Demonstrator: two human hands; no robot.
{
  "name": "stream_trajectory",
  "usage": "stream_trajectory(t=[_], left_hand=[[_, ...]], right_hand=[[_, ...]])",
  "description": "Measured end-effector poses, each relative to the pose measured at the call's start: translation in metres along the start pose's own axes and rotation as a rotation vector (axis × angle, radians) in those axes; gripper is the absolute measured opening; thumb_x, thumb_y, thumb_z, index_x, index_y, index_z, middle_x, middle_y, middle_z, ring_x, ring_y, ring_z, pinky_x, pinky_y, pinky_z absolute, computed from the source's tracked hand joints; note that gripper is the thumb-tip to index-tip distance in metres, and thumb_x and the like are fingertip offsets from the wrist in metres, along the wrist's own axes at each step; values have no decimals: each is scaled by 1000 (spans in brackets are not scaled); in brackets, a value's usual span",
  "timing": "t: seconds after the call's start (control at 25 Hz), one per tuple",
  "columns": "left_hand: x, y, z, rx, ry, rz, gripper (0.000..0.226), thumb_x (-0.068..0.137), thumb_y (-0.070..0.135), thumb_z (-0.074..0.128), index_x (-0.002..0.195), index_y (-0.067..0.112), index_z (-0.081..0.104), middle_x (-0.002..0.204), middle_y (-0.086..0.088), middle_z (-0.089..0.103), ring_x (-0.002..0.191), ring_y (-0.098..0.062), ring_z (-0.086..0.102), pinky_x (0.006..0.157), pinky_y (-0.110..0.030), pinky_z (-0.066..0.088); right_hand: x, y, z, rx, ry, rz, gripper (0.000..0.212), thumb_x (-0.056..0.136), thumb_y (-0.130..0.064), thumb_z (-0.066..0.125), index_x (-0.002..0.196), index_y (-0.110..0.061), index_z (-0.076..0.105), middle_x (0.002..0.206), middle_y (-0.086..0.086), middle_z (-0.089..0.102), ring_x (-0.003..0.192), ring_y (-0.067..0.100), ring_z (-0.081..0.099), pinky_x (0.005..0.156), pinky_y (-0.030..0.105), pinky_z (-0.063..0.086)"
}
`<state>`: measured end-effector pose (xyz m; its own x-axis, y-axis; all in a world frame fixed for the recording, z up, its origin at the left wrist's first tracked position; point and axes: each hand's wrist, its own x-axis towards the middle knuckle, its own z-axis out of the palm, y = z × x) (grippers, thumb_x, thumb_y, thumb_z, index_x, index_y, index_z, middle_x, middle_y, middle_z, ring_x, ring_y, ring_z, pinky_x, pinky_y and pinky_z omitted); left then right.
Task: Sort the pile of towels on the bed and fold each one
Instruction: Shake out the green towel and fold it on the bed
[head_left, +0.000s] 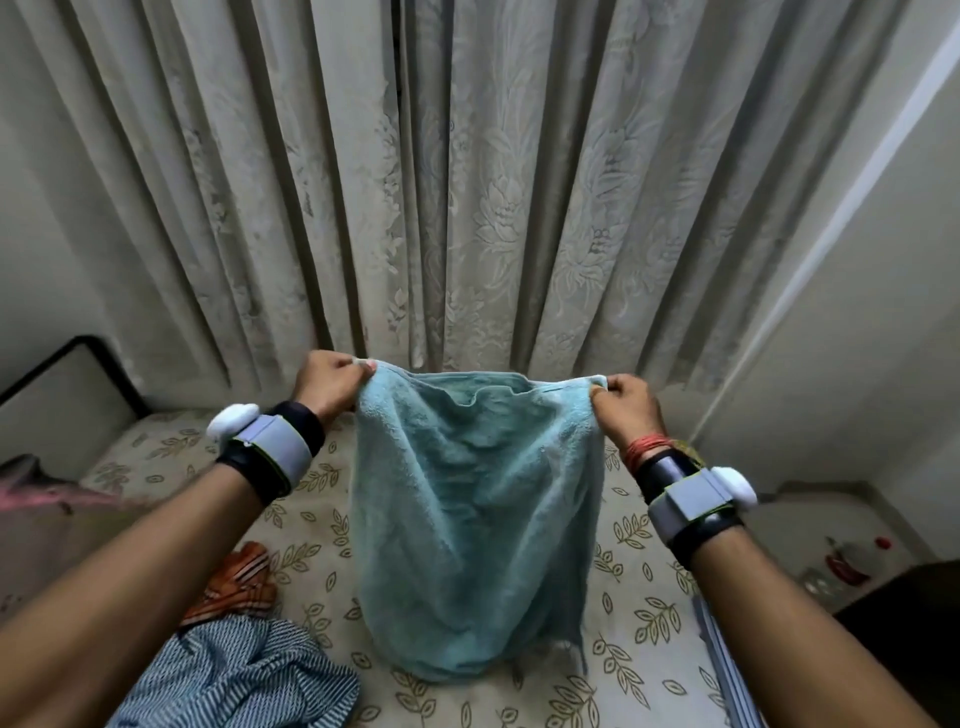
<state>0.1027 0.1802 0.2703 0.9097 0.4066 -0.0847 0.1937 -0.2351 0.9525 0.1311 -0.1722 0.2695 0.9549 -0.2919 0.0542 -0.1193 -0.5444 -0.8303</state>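
A light blue towel (470, 525) hangs doubled over in the air above the bed (639, 623), its lower fold close to the sheet. My left hand (332, 382) pinches its upper left corner. My right hand (626, 402) pinches the upper right corner. Both hands are raised at the same height with the top edge sagging between them. An orange striped towel (241, 584) and a blue-and-white striped cloth (234, 675) lie crumpled on the bed at the lower left.
Pale floral curtains (467, 182) hang right behind the bed. A dark-framed headboard (62, 395) stands at the left, with a pinkish cloth (47, 499) beside it. Bottles (847, 564) sit on a low surface at the right, beyond the bed's edge.
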Motion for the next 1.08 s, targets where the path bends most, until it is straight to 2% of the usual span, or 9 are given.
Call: stream_trajectory(t=[0.12,0.2,0.36,0.48,0.68,0.84,1.08], left_hand=[[-29,11,23,32,-112,38,18,85,21,72,79,5,76,83,-17,73,73,-23,66,73,-46,60],[-44,13,40,41,-166,75,14,90,12,68,85,2,75,89,-23,73,76,-26,67,72,-47,61],[-65,9,65,29,-259,116,12,94,5,61,101,4,71,91,-19,70,73,-24,66,57,-33,59],[-73,2,76,33,-333,126,8,95,4,59,94,5,67,85,-17,67,67,-19,64,57,-32,59],[-78,-1,89,21,-336,74,9,96,6,57,88,6,61,85,-19,65,74,-27,65,73,-48,59],[-79,-7,98,68,-375,74,13,97,8,52,92,3,64,90,-24,69,80,-31,68,79,-52,60],[-80,-11,100,123,-457,122,21,96,9,49,98,4,69,94,-22,72,85,-30,70,86,-52,58]], right_hand=[[-15,-6,13,106,-51,-28,11,91,-16,64,97,-14,73,85,3,71,83,18,64,76,25,45],[-25,-9,23,160,-92,-45,5,91,-17,66,92,-17,70,79,0,70,77,15,62,78,29,51],[-41,-7,41,147,-183,-88,7,89,-22,69,95,-19,72,81,0,74,80,19,69,87,40,59],[-52,-3,49,130,-224,-107,8,89,-23,69,95,-20,72,83,-1,76,82,18,71,86,42,59],[-71,-6,59,88,-269,-156,15,84,-30,72,93,-18,75,80,-4,77,81,13,74,84,39,60],[-81,-12,63,29,-248,-196,13,83,-27,76,93,-20,79,85,-6,78,81,7,73,84,32,60],[-84,-7,72,86,-263,-192,18,76,-36,80,90,-24,80,81,-9,78,80,4,73,83,39,61]])
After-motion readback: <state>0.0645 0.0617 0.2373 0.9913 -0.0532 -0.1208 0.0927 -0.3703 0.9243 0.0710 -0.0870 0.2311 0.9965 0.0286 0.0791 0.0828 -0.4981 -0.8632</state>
